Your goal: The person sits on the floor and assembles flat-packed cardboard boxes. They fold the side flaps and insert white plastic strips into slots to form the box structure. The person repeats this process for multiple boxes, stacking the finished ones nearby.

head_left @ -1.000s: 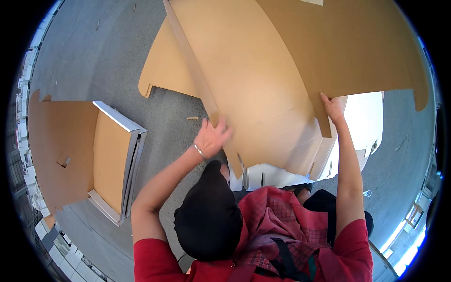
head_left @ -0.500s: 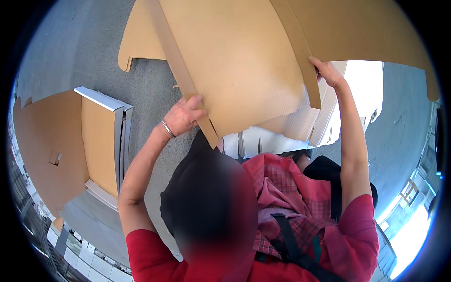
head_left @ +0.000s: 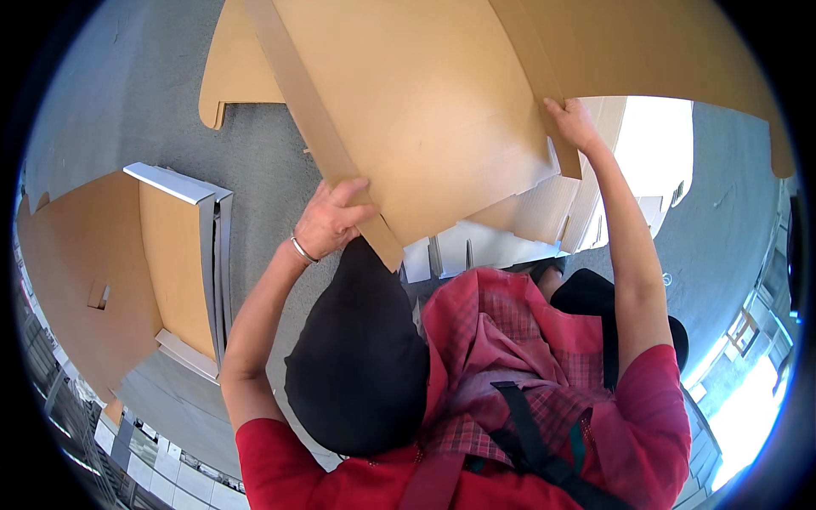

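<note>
A large brown cardboard sheet (head_left: pixel 416 127) with a folded strip along each side stretches out in front of me. My left hand (head_left: pixel 334 219), with a metal bracelet at its wrist, is closed on the left strip (head_left: pixel 319 136) near its near corner. Its fingers lie over the strip and the thumb side is partly hidden. On the other side, my right hand (head_left: pixel 575 127) grips the right strip (head_left: pixel 544 85), its fingertips curled at the fold. Wide brown flaps extend beyond both strips.
Flat pieces of white and brown cardboard (head_left: pixel 544 212) lie beneath the sheet, close to my knees. At the left stands an open cardboard box (head_left: pixel 178 263) with white edges. Grey floor (head_left: pixel 263 161) runs between them. My legs and pink checked apron (head_left: pixel 510 340) are nearest.
The sheet has shifted slightly to the left with both hands on it. My right hand has moved a little left and up along its strip.
</note>
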Demonstrator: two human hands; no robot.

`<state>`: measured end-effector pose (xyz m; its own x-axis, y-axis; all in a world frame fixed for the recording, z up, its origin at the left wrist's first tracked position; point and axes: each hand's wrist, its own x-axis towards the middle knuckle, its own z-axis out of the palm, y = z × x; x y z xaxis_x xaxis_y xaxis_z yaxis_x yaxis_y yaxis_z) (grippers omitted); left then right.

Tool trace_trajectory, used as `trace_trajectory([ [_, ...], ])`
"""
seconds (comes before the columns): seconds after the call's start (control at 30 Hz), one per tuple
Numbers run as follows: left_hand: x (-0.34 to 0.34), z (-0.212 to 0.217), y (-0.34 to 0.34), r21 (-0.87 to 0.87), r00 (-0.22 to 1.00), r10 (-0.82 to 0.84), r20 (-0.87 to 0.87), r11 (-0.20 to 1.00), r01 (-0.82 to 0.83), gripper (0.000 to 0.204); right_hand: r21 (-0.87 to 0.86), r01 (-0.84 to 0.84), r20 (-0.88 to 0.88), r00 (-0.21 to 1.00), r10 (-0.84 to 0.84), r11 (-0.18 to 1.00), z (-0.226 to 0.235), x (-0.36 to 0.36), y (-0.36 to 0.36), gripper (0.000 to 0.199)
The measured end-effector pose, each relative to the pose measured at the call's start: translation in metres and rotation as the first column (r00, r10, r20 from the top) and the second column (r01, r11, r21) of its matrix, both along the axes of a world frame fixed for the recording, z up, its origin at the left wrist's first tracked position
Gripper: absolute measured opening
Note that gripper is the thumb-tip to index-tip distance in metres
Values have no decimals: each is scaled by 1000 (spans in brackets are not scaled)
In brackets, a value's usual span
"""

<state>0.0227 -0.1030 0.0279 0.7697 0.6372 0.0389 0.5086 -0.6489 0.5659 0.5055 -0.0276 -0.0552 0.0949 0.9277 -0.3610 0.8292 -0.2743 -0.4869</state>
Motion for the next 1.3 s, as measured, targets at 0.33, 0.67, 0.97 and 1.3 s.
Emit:
trace_trajectory([
  [0.33,28,-43,11,-144,576,810,113,586,-797,23,-354,60,-451,863,-227,933,72,-69,2,43],
  [0.67,46,-43,26,322,457,774,-438,610,-724,30,-610,-79,-368,910,-194,788,71,-77,12,23],
  [0.97,44,-41,25,479,541,654,-529,757,-446,11,-685,84,-719,76,-690,723,37,-93,-10,31],
  [1.3,49,-32,35,452,555,630,-542,776,-440,11,-136,-95,-201,977,67,986,38,-82,-29,91],
])
